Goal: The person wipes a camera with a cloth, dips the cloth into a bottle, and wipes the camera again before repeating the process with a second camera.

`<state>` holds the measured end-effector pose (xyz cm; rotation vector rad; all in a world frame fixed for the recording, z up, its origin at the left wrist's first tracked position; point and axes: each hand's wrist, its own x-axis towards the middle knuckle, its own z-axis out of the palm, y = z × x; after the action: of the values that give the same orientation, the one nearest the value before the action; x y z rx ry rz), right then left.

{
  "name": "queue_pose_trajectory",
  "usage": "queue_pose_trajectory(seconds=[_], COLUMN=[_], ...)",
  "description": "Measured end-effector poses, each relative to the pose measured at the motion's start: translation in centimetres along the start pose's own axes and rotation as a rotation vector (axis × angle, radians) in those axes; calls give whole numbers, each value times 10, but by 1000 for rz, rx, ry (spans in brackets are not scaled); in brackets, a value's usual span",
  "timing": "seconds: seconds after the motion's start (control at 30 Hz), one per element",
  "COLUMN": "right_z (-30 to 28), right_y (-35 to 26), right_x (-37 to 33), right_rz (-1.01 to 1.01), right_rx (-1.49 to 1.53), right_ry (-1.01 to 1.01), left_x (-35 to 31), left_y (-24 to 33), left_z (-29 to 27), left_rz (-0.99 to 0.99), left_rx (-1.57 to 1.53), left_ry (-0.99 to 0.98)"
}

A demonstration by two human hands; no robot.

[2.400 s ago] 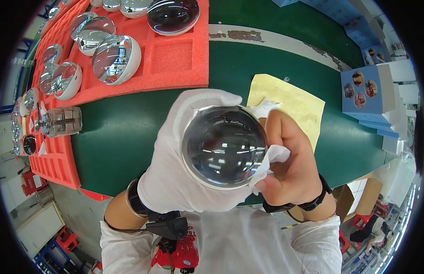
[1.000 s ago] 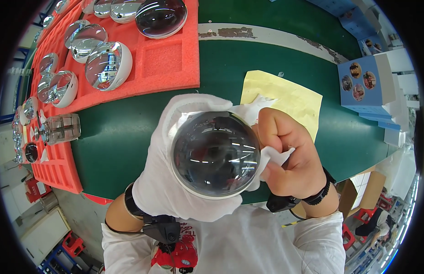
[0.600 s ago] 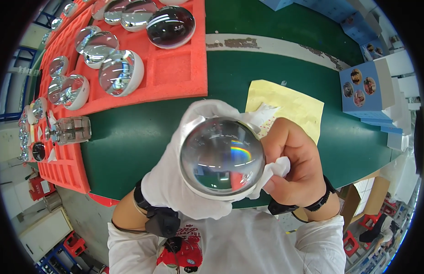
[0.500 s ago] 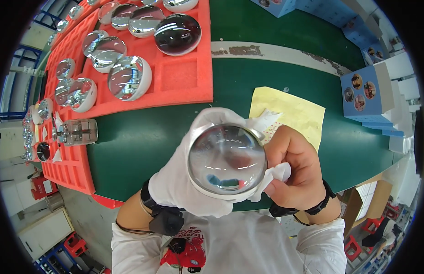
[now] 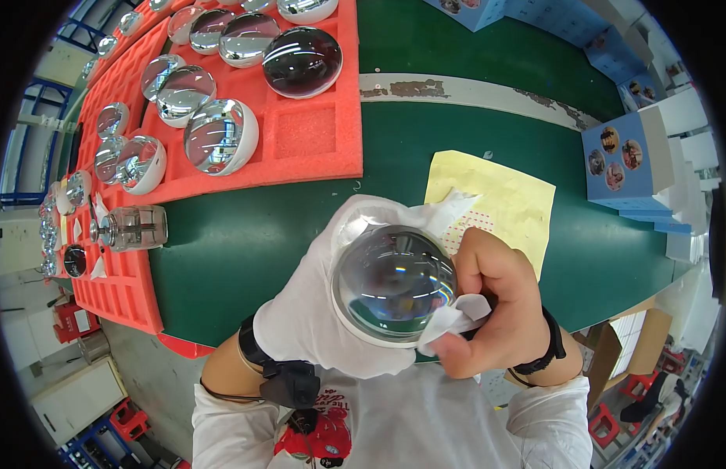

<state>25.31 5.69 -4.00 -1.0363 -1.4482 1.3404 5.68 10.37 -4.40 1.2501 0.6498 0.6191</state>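
In front of my chest, my left hand (image 5: 304,328), in a white glove, is wrapped round a large domed glass lens (image 5: 394,277). The lens is clear, with a pale rim and bright reflections across it. My bare right hand (image 5: 500,305) pinches a small folded white tissue (image 5: 449,324) against the lens's lower right edge. Its fingertips are bent close to the glass. Past the lens, a second white tissue (image 5: 457,211) lies partly over a yellow sheet of paper (image 5: 519,191) on the green table.
A red foam tray (image 5: 308,168) at the left carries several glass lenses (image 5: 222,137) and one dark lens (image 5: 302,62). Nearer stands a clear glass bottle (image 5: 136,227) with a metal top. Blue boxes (image 5: 629,160) line the right side of the green table (image 5: 222,258).
The lens has tilted and shifted slightly to the right and nearer me. My right hand has slid the tissue down and left along the lens's edge.
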Motion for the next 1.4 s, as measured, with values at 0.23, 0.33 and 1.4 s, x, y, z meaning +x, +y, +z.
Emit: queue_pose_trajectory(seconds=[0.23, 0.33, 1.4], right_z=[1, -1, 5], right_y=[6, 12, 19], right_x=[4, 8, 7], right_rz=[122, 72, 117], right_rx=[-107, -79, -17], right_ry=[-42, -69, -42], left_x=[3, 4, 0], left_y=[-6, -9, -15], left_z=[1, -1, -5], left_rz=[-11, 34, 12], left_rx=[9, 80, 27], left_ry=[58, 60, 53])
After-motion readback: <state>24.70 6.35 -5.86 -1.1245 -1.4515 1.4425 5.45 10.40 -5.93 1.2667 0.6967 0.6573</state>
